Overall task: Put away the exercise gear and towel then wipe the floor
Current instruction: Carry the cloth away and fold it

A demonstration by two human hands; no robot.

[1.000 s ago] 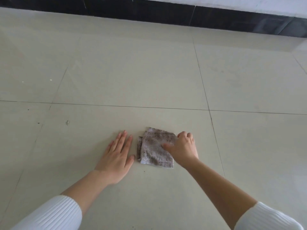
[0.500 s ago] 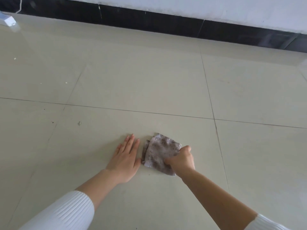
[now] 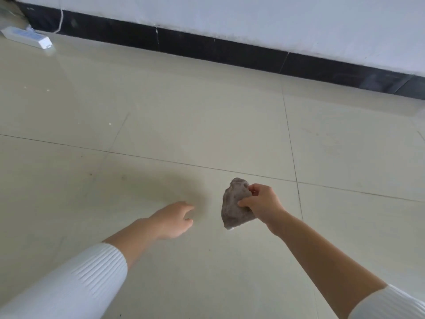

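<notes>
A dirty grey-brown cloth [image 3: 233,207] hangs bunched above the pale tiled floor [image 3: 207,125], held in my right hand [image 3: 262,202], whose fingers and thumb pinch its right edge. My left hand [image 3: 174,218] hovers to the left of the cloth, off the floor, fingers loosely curled and holding nothing. A soft shadow lies on the tile beyond the left hand. Both forearms reach in from the bottom, with white ribbed sleeves pushed up.
A white wall with a black skirting board [image 3: 207,49] runs across the back. A white power strip [image 3: 27,38] with a white cord lies on the floor at the far left by the skirting. Dark grout lines cross the tiles.
My right hand has lifted the cloth off the floor and bunched it. My left hand has come up off the tile. The view has risen and swung left.
</notes>
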